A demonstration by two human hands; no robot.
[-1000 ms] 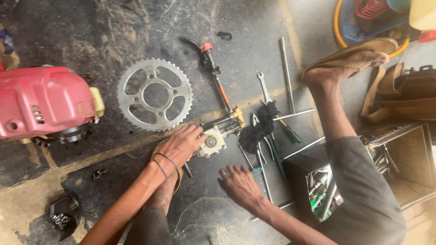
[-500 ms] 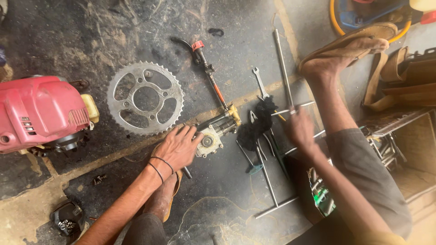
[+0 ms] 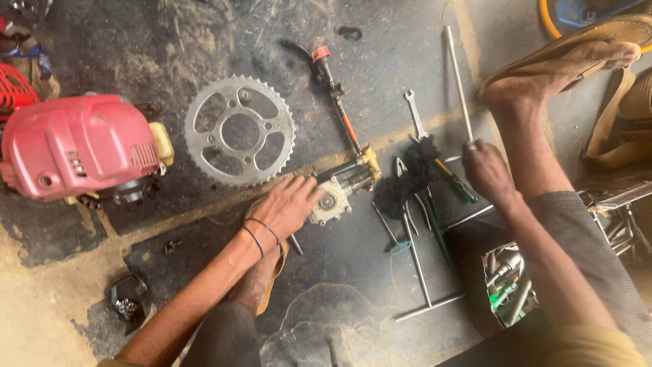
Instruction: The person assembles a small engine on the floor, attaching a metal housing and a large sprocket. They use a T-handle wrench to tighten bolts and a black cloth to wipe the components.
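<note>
Since the frame half a second back, the right hand has kept its place at the lower end of the long steel rod; the fingers close round that end, and the rod runs up and away across the floor. The left hand has stayed flat, fingers spread, pressing on the small gearbox, which lies on the floor just below the big sprocket and at the foot of a thin shaft with a red cap.

Lower right, a dark box stands open; metal tools and something green show inside, too jumbled to tell apart. Between the hands lies a heap of spanners, pliers and a green-handled screwdriver under a black rag, partly hiding them. A red engine sits at the left, its edge cut off. A sandalled foot rests upper right.
</note>
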